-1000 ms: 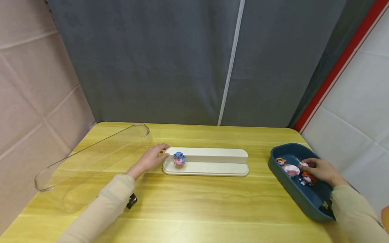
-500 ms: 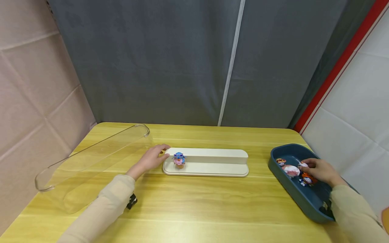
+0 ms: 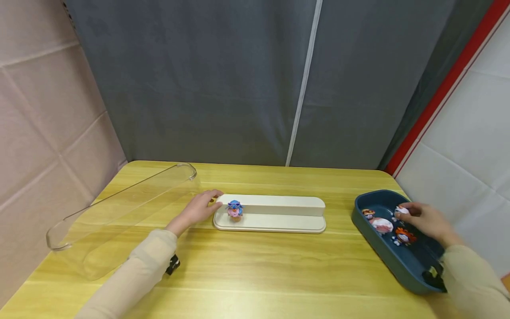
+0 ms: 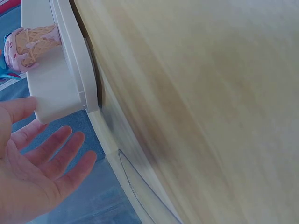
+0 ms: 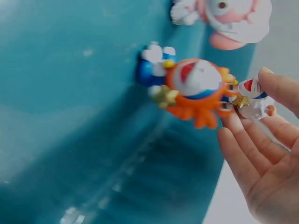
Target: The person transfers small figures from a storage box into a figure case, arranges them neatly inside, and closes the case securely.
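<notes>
My left hand (image 3: 198,207) is at the left end of a cream display base (image 3: 279,220), thumb and index finger right at its rounded corner; the other fingers are loosely spread. On that base stands a figurine with a blue head and an ice-cream-cone body (image 3: 235,211); its waffle cone (image 4: 39,39) shows in the left wrist view. My right hand (image 3: 428,221) pinches a small white figurine (image 5: 254,100) between thumb and fingers, above a dark blue tray (image 3: 366,241). In the tray lie an orange-and-blue figurine (image 5: 194,88) and a pink-and-white figurine (image 3: 381,225).
Left of the base lies a large clear plastic cover (image 3: 119,217) across the wooden table (image 3: 255,274). A brown-and-white figurine (image 3: 368,213) is at the tray's far left. A grey curtain (image 3: 207,88) hangs behind the table.
My right hand has lifted slightly and moved right with the small white figurine, uncovering more of the orange-and-blue one. The left hand has stayed at the base.
</notes>
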